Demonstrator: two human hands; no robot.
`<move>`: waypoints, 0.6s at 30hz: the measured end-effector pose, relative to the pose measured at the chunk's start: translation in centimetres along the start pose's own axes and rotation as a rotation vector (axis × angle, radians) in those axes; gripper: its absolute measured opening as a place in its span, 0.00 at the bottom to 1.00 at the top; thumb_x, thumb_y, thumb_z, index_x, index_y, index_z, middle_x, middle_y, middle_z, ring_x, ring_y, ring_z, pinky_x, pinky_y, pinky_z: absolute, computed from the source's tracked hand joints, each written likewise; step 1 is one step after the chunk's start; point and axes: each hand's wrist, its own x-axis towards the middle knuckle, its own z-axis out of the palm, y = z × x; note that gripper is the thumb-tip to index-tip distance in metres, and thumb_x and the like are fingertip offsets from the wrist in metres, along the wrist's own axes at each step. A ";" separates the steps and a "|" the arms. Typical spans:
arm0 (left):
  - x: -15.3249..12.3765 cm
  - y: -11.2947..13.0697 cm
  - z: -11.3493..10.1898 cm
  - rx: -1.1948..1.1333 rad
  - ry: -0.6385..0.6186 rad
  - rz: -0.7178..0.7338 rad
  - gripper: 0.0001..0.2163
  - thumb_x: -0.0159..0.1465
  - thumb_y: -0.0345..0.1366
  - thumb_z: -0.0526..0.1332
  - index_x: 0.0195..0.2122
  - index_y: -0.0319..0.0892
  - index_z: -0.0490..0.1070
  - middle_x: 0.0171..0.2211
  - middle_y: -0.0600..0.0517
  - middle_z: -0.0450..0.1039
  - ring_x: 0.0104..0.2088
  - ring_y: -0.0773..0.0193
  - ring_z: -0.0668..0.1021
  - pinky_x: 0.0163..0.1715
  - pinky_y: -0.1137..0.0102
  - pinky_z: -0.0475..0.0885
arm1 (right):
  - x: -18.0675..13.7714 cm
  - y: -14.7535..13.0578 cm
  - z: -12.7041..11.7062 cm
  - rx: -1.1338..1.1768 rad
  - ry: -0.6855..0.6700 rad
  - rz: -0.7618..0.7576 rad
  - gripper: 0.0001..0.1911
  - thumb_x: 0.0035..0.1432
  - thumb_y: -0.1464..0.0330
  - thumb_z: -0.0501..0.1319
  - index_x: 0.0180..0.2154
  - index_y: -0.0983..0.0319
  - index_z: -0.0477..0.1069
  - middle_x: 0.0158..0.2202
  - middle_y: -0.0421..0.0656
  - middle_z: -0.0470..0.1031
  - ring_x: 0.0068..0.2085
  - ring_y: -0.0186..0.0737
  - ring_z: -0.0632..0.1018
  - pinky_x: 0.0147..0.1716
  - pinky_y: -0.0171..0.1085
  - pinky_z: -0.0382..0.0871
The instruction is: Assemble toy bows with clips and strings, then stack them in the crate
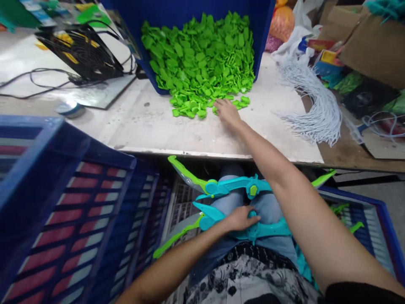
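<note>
On the table, my right hand [227,112] has its fingers bent down and drawn together on small flat green plastic pieces [193,106] at the front of a spilled heap. Its fingertips are partly hidden among them. In my lap, my left hand [242,218] is closed around the middle of a teal toy bow [272,229] with lime-green limb ends. Just beyond it lies a second, similar teal bow [232,184], with a green piece [253,191] at its centre. My right forearm covers part of both bows.
A blue bin [148,69] tipped toward me holds the green heap. Left are a black fan [91,52], a tape roll [70,109] and a tall blue crate [91,143]. White cords [319,105] lie right. Another blue crate [384,223] stands low on the right.
</note>
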 end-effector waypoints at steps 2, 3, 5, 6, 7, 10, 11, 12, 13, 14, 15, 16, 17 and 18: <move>0.3 -0.4 -0.6 -0.038 -0.060 0.031 0.27 0.61 0.50 0.60 0.57 0.38 0.66 0.56 0.41 0.71 0.54 0.49 0.74 0.52 0.61 0.69 | 2.0 0.0 1.0 -0.030 -0.015 0.000 0.17 0.64 0.72 0.49 0.51 0.64 0.70 0.56 0.52 0.70 0.59 0.54 0.65 0.55 0.57 0.60; 0.3 -0.5 -0.8 -0.043 -0.086 0.036 0.29 0.59 0.49 0.62 0.58 0.38 0.64 0.57 0.41 0.70 0.54 0.49 0.74 0.52 0.61 0.69 | 2.4 0.2 1.5 -0.041 -0.001 -0.003 0.16 0.65 0.71 0.49 0.48 0.66 0.71 0.52 0.54 0.72 0.58 0.55 0.65 0.55 0.58 0.59; 0.3 -0.4 -1.2 -0.031 -0.110 0.030 0.32 0.57 0.47 0.64 0.59 0.38 0.62 0.58 0.40 0.68 0.55 0.48 0.73 0.52 0.61 0.68 | 2.4 0.6 2.1 -0.052 0.068 -0.016 0.17 0.67 0.68 0.47 0.43 0.69 0.72 0.45 0.55 0.74 0.56 0.56 0.66 0.55 0.60 0.56; 0.3 -0.3 -1.3 -0.020 -0.113 0.023 0.31 0.56 0.45 0.64 0.59 0.38 0.63 0.57 0.40 0.69 0.54 0.49 0.73 0.52 0.61 0.68 | 2.2 0.9 2.3 -0.057 0.098 -0.019 0.19 0.67 0.67 0.46 0.41 0.70 0.72 0.44 0.55 0.74 0.56 0.56 0.67 0.55 0.60 0.56; 0.3 -0.2 -1.4 -0.004 -0.114 0.014 0.29 0.57 0.45 0.64 0.58 0.38 0.63 0.56 0.40 0.69 0.53 0.49 0.74 0.51 0.62 0.68 | 1.8 1.2 2.4 -0.061 0.111 -0.012 0.19 0.68 0.67 0.46 0.41 0.70 0.72 0.43 0.55 0.74 0.55 0.55 0.68 0.55 0.59 0.57; 0.1 0.5 -1.4 0.053 -0.118 -0.030 0.25 0.58 0.45 0.62 0.54 0.38 0.66 0.52 0.40 0.73 0.49 0.50 0.76 0.46 0.65 0.70 | 0.6 1.9 1.5 -0.066 0.068 0.053 0.17 0.66 0.69 0.47 0.41 0.70 0.72 0.43 0.54 0.74 0.51 0.53 0.71 0.53 0.53 0.61; 0.0 0.7 -1.4 0.073 -0.118 -0.045 0.25 0.58 0.46 0.61 0.54 0.38 0.66 0.50 0.40 0.73 0.48 0.49 0.76 0.45 0.64 0.70 | 0.0 2.1 0.8 -0.058 0.052 0.076 0.16 0.66 0.69 0.48 0.42 0.69 0.72 0.43 0.53 0.74 0.50 0.52 0.72 0.52 0.51 0.62; 0.0 0.9 -1.4 0.097 -0.110 -0.055 0.26 0.58 0.47 0.61 0.53 0.37 0.66 0.49 0.39 0.74 0.47 0.49 0.77 0.44 0.64 0.70 | -0.7 2.2 -0.1 -0.042 0.049 0.090 0.15 0.65 0.69 0.49 0.42 0.68 0.72 0.43 0.52 0.74 0.49 0.51 0.73 0.51 0.50 0.63; -0.1 0.9 -1.4 0.121 -0.100 -0.058 0.26 0.58 0.48 0.60 0.53 0.36 0.65 0.48 0.39 0.74 0.46 0.48 0.77 0.43 0.63 0.70 | -1.7 2.4 -1.1 -0.015 0.060 0.093 0.15 0.64 0.69 0.49 0.43 0.67 0.72 0.43 0.51 0.74 0.49 0.50 0.73 0.51 0.48 0.64; -0.2 1.0 -1.5 0.139 -0.093 -0.049 0.25 0.59 0.48 0.59 0.52 0.36 0.66 0.47 0.39 0.74 0.46 0.48 0.77 0.43 0.63 0.70 | -3.1 2.5 -2.2 0.024 0.078 0.088 0.15 0.64 0.68 0.50 0.45 0.66 0.72 0.44 0.50 0.74 0.49 0.49 0.74 0.50 0.47 0.65; -0.3 0.9 -1.6 0.148 -0.090 -0.035 0.24 0.59 0.48 0.58 0.52 0.36 0.66 0.46 0.40 0.75 0.45 0.50 0.77 0.42 0.64 0.70 | -5.0 2.5 -3.3 0.073 0.101 0.077 0.15 0.64 0.67 0.51 0.47 0.65 0.71 0.46 0.49 0.74 0.48 0.47 0.74 0.50 0.45 0.65; -0.4 0.8 -1.7 0.140 -0.095 -0.021 0.23 0.60 0.48 0.57 0.50 0.36 0.67 0.45 0.41 0.75 0.44 0.51 0.77 0.41 0.65 0.70 | -7.4 2.4 -4.4 0.131 0.119 0.062 0.16 0.63 0.66 0.51 0.49 0.65 0.70 0.48 0.49 0.73 0.48 0.45 0.74 0.50 0.44 0.66; -0.4 0.7 -1.9 0.107 -0.107 -0.010 0.21 0.60 0.47 0.57 0.48 0.36 0.68 0.45 0.41 0.75 0.43 0.53 0.77 0.39 0.67 0.70 | -10.3 2.2 -5.5 0.194 0.130 0.047 0.17 0.63 0.65 0.52 0.50 0.64 0.69 0.50 0.48 0.73 0.47 0.44 0.75 0.49 0.44 0.67; -0.4 0.6 -2.1 0.054 -0.125 -0.005 0.20 0.61 0.47 0.56 0.47 0.37 0.69 0.45 0.43 0.75 0.42 0.56 0.77 0.38 0.68 0.70 | -13.7 1.9 -6.3 0.254 0.127 0.037 0.18 0.63 0.64 0.53 0.51 0.63 0.69 0.51 0.48 0.73 0.47 0.43 0.75 0.49 0.43 0.68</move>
